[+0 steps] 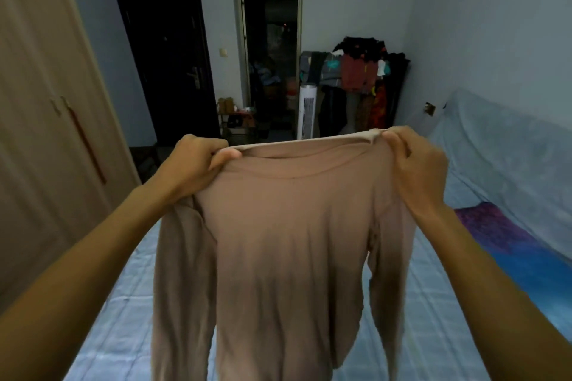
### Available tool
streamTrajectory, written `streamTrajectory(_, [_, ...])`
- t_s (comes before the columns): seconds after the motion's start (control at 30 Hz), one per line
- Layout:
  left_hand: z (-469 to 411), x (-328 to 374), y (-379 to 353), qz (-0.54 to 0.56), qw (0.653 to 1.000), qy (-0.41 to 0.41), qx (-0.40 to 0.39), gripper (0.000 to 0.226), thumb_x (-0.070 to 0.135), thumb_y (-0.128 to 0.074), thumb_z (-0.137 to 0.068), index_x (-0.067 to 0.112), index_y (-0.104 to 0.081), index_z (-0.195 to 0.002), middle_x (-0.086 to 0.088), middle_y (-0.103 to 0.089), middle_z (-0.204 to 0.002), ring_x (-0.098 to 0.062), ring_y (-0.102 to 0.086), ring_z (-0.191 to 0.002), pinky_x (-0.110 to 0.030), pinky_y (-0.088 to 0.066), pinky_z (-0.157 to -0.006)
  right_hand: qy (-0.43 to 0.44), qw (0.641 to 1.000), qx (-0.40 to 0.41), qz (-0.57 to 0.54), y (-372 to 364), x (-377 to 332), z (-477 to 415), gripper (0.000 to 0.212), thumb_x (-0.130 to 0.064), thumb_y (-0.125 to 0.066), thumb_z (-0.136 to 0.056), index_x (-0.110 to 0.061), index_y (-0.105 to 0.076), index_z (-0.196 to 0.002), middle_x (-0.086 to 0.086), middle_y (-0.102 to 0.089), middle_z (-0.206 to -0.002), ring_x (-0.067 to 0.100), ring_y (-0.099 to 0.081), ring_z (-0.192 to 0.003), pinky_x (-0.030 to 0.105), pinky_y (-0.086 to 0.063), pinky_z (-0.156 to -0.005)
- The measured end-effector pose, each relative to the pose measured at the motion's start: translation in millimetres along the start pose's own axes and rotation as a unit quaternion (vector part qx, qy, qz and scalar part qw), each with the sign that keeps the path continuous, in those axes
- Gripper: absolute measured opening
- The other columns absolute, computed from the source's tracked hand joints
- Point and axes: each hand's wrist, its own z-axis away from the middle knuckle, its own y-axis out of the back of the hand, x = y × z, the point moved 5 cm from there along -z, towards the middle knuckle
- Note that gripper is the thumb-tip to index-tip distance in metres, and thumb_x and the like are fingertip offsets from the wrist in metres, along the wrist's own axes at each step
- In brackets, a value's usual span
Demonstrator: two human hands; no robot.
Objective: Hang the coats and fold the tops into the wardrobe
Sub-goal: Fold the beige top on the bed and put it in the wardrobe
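both hands [198, 164] [414, 170] hold beige top [294, 241], seemingly unlabelled.

I've got the top [278, 241] hanging between my left hand [193, 164] and right hand [416, 170] over the bed [123, 303], wardrobe [40, 102] on the left, clothes rack [365, 77] beyond by the far wall, right of the doorway [269, 56].
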Motion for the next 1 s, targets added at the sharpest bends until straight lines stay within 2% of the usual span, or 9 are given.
streamTrajectory(0.1, [9.1, -10.0, -16.3, 0.101, 0.994, 0.000, -0.029, 0.044, 0.061, -0.024, -0.093, 0.040, -0.032, -0.056, 0.017, -0.036, -0.047, 0.006, -0.048, -0.050, -0.006, -0.031, -0.049, 0.035, 0.998, -0.014, 0.058, -3.3, 9.6, 13.3, 0.030, -0.035, -0.047, -0.097, -0.015, -0.069, -0.097, 0.005, -0.071, -0.086, 0.018, -0.062, -0.074, 0.030, -0.040, -0.062])
streamTrajectory(0.3, [22.8, -41.1, -93.8, 0.167, 0.975, 0.070, -0.126, 0.047, 0.047, -0.044, -0.095, 0.025, -0.050, -0.054, 0.020, -0.044, -0.052, 0.013, -0.050, -0.053, -0.005, -0.034, -0.053, 0.008, 0.991, -0.117, 0.063, -38.2, 48.7, 36.1, 0.023, -0.029, -0.054, -0.094, -0.013, -0.071, -0.092, 0.004, -0.071, -0.087, 0.016, -0.060, -0.077, 0.022, -0.034, -0.066])
streamTrajectory(0.43, [19.3, -68.2, -164.4, 0.188, 0.956, 0.092, -0.205, 0.047, 0.060, -0.037, -0.080, 0.027, -0.041, -0.047, 0.008, -0.041, -0.043, -0.005, -0.046, -0.046, -0.014, -0.030, -0.048, -0.049, 0.975, -0.208, 0.062, -81.4, 104.8, 49.8, 0.024, -0.031, -0.052, -0.092, -0.017, -0.072, -0.092, 0.001, -0.073, -0.091, 0.021, -0.065, -0.084, 0.028, -0.042, -0.074])
streamTrajectory(0.5, [18.3, -88.2, -207.8, 0.183, 0.943, 0.103, -0.257, 0.061, 0.071, -0.041, -0.073, 0.015, -0.047, -0.051, 0.003, -0.044, -0.047, -0.009, -0.041, -0.046, -0.022, -0.029, -0.047, -0.073, 0.963, -0.254, 0.051, -112.6, 138.4, 58.2, 0.025, -0.031, -0.053, -0.090, -0.017, -0.073, -0.090, 0.001, -0.074, -0.090, 0.018, -0.066, -0.082, 0.024, -0.041, -0.073])
streamTrajectory(0.6, [16.1, -117.6, -285.3, 0.161, 0.919, 0.080, -0.352, 0.068, 0.083, -0.047, -0.065, 0.015, -0.044, -0.057, 0.003, -0.047, -0.052, -0.013, -0.045, -0.051, -0.026, -0.031, -0.049, -0.107, 0.935, -0.335, 0.042, -172.8, 200.4, 75.8, 0.024, -0.034, -0.052, -0.089, -0.023, -0.074, -0.088, -0.003, -0.074, -0.090, 0.009, -0.063, -0.083, 0.018, -0.040, -0.071])
streamTrajectory(0.73, [13.7, -178.2, -419.0, 0.104, 0.872, 0.072, -0.472, 0.044, 0.055, -0.070, -0.074, 0.014, -0.055, -0.067, -0.001, -0.058, -0.065, -0.012, -0.052, -0.061, -0.024, -0.032, -0.054, -0.150, 0.900, -0.406, 0.060, -279.1, 302.6, 109.2, 0.020, -0.037, -0.053, -0.094, -0.032, -0.072, -0.090, -0.010, -0.073, -0.091, 0.009, -0.063, -0.081, 0.021, -0.044, -0.071])
streamTrajectory(0.87, [33.2, -248.5, -569.6, 0.072, 0.835, 0.123, -0.532, 0.028, 0.035, -0.070, -0.080, 0.009, -0.061, -0.079, -0.002, -0.062, -0.075, -0.016, -0.053, -0.067, -0.025, -0.033, -0.057, -0.161, 0.889, -0.408, 0.131, -395.3, 402.1, 168.2, 0.027, -0.042, -0.043, -0.096, -0.032, -0.068, -0.090, -0.006, -0.070, -0.088, 0.016, -0.061, -0.080, 0.029, -0.039, -0.062])
streamTrajectory(0.93, [53.2, -285.8, -639.4, 0.049, 0.835, 0.170, -0.521, 0.017, 0.028, -0.068, -0.081, 0.012, -0.062, -0.080, -0.003, -0.063, -0.079, -0.021, -0.057, -0.076, -0.030, -0.036, -0.061, -0.195, 0.876, -0.404, 0.179, -445.8, 450.1, 205.1, 0.030, -0.036, -0.041, -0.098, -0.021, -0.065, -0.090, 0.001, -0.066, -0.089, 0.022, -0.059, -0.082, 0.030, -0.035, -0.061])
streamTrajectory(1.0, [72.3, -318.8, -694.0, 0.027, 0.854, 0.249, -0.457, 0.012, 0.018, -0.062, -0.084, 0.018, -0.066, -0.095, -0.007, -0.066, -0.096, -0.030, -0.059, -0.092, -0.034, -0.046, -0.073, -0.240, 0.868, -0.380, 0.210, -485.9, 486.6, 238.7, 0.026, -0.026, -0.043, -0.098, -0.011, -0.064, -0.102, 0.011, -0.061, -0.099, 0.030, -0.057, -0.092, 0.034, -0.041, -0.068])
